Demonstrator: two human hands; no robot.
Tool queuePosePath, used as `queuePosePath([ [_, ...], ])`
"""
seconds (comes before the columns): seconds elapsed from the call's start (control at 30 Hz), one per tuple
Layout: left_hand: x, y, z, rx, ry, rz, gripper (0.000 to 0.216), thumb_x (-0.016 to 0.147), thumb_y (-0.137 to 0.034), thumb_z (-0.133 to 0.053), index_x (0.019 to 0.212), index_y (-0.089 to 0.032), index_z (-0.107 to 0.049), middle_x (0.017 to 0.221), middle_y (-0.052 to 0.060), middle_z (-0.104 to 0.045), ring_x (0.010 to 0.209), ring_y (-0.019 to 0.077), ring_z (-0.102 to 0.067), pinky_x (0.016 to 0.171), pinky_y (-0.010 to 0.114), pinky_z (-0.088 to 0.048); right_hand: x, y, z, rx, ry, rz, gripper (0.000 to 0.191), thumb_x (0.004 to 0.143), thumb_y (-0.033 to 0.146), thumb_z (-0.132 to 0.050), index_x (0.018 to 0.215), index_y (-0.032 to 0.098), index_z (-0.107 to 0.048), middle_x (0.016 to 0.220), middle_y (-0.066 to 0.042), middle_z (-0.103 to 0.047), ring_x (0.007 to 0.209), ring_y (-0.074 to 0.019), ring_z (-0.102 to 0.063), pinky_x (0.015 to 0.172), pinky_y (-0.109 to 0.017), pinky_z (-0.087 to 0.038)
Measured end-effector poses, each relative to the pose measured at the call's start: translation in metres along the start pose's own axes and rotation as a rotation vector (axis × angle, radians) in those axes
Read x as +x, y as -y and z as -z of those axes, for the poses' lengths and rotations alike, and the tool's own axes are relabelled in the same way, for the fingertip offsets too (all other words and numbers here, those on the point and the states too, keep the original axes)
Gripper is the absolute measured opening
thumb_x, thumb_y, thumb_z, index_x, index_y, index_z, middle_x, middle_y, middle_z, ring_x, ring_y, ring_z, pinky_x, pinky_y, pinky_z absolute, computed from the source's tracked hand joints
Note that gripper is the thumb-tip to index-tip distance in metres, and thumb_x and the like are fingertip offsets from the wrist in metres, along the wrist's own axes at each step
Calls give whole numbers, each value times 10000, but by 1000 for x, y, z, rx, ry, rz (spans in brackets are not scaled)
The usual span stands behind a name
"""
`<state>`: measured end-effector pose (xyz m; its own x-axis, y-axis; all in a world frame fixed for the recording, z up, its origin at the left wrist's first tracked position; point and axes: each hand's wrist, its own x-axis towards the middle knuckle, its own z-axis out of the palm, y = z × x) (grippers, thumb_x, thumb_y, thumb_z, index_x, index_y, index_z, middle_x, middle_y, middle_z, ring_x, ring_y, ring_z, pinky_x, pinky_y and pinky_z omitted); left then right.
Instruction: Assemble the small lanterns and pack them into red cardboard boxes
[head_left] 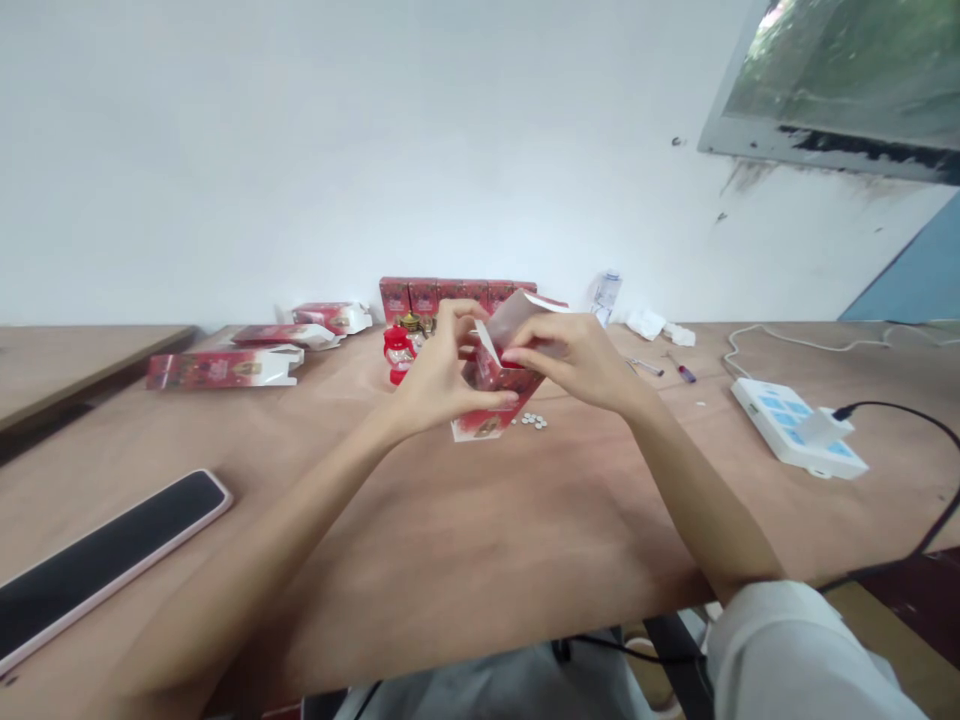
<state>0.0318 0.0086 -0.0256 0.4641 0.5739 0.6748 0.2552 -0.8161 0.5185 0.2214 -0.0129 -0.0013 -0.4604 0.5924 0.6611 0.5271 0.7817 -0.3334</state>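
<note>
A red printed cardboard box [491, 400] is held up over the middle of the table, its upper end open with flaps standing up. My left hand [442, 375] wraps round the box from the left, thumb across the front. At the open top, my right hand [574, 355] has its fingers closed on the flap edge; a bit of red shows at the fingertips, and I cannot make out whether it is a separate thing. Small white discs [534, 421] lie just behind the box. To the left stands a red lantern-shaped ornament [397, 352], with gold-topped ones [411, 322] partly hidden behind my left hand.
Finished-looking red boxes [424, 297] line the wall. Flattened red boxes [217, 369] lie at left, near a phone [120, 560]. At right are a screwdriver [684, 372], crumpled tissue [646, 323] and a white power strip [799, 425] with cables.
</note>
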Motion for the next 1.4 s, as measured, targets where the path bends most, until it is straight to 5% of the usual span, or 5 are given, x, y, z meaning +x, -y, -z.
queuePosePath([
  [0.23, 2, -5, 7, 25, -14, -111, 862, 649, -445, -746, 1369, -314, -291, 1298, 103, -500, 1084, 272, -566, 822, 396, -528, -3, -4, 15, 202, -227, 34, 230, 895, 256, -431, 1070, 261, -580, 1129, -22, -613, 1101, -186, -564, 957, -368, -465],
  [0.47, 0, -12, 13, 164, 14, -308, 503, 716, -368, -706, 1187, -267, -564, 1265, 93, -524, 1096, 231, -552, 929, 394, -470, -1, -7, 12, 168, -356, -25, 546, 810, 550, -532, 1281, 316, -384, 1404, -31, -392, 1259, -236, -441, 967, -430, -465],
  [0.73, 1, -7, 6, 147, 66, -262, 505, 700, -314, -713, 1181, -254, -570, 1102, 70, -508, 998, 201, -542, 875, 360, -469, 6, -4, -15, 411, -222, -137, 735, 694, 751, -500, 1223, 242, -467, 1226, -88, -564, 1124, -237, -557, 911, -387, -506],
  [0.93, 1, -10, 8, 192, 118, -142, 770, 668, -365, -719, 1351, -263, -381, 1091, 67, -476, 957, 207, -498, 843, 354, -462, 7, 2, -14, 634, -149, -294, 604, 883, 641, -219, 1284, 240, -426, 1223, -76, -584, 1115, -215, -580, 896, -400, -520],
  [1.4, -1, -8, 7, 221, 199, -170, 880, 596, -295, -735, 1367, -262, -311, 1187, 98, -445, 1142, 318, -394, 962, 495, -381, 8, -1, -43, 737, -189, -271, 706, 670, 691, -596, 1196, 235, -474, 1180, -108, -619, 1129, -249, -571, 879, -413, -531],
])
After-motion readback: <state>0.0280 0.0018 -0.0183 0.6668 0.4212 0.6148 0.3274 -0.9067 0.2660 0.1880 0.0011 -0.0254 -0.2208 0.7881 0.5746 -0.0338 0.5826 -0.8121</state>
